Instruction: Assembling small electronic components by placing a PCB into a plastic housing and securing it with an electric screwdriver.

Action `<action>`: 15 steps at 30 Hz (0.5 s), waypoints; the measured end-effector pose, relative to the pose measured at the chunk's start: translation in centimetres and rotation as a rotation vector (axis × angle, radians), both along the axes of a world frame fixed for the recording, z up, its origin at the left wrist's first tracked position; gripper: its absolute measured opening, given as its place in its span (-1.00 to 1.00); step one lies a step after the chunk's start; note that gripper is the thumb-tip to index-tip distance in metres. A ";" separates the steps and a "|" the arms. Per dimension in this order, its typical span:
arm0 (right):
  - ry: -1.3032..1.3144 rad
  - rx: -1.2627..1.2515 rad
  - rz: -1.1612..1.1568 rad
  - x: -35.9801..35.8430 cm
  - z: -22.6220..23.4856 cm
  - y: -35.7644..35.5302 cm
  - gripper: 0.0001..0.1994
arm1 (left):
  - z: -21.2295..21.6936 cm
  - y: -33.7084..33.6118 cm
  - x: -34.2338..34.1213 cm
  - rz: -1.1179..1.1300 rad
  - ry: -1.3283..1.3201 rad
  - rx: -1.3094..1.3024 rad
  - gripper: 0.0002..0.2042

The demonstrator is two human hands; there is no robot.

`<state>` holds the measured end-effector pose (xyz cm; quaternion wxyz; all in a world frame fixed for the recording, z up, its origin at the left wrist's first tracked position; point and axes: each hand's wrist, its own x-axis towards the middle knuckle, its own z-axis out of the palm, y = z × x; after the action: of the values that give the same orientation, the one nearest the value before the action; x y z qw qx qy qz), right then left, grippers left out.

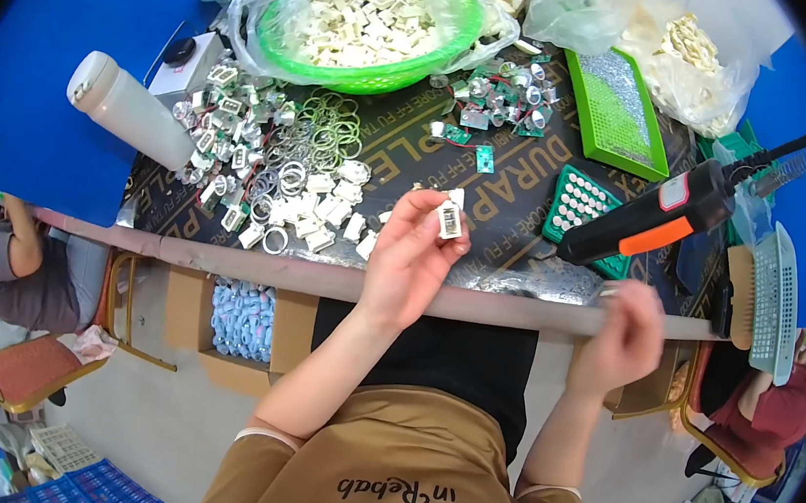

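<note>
Right hand being blurred at table edge, 4 o'clock; finger state cannot be told. Left hand being raised near centre, small white plastic housing being pinched between thumb and fingertips. Black-and-orange soldering iron lying at 3 o'clock. White housings pile spreading at 10 o'clock. Green basket sitting at 12 o'clock.

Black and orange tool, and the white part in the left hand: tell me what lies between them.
In the head view, bare dark printed mat lies between the white part held by the left hand and the black and orange tool; the green tray sits just above that line.
</note>
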<state>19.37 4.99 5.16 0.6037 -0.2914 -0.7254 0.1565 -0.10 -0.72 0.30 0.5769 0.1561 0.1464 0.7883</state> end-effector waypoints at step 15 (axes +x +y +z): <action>-0.218 0.143 0.212 -9.7 -1.8 0.3 -0.84 | -0.3 -0.5 0.2 0.039 0.097 -0.079 -0.84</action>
<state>9.65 5.27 3.35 0.5206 -0.1845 -0.8226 0.1348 0.07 -1.19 0.02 0.5594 0.1680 0.2082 0.7845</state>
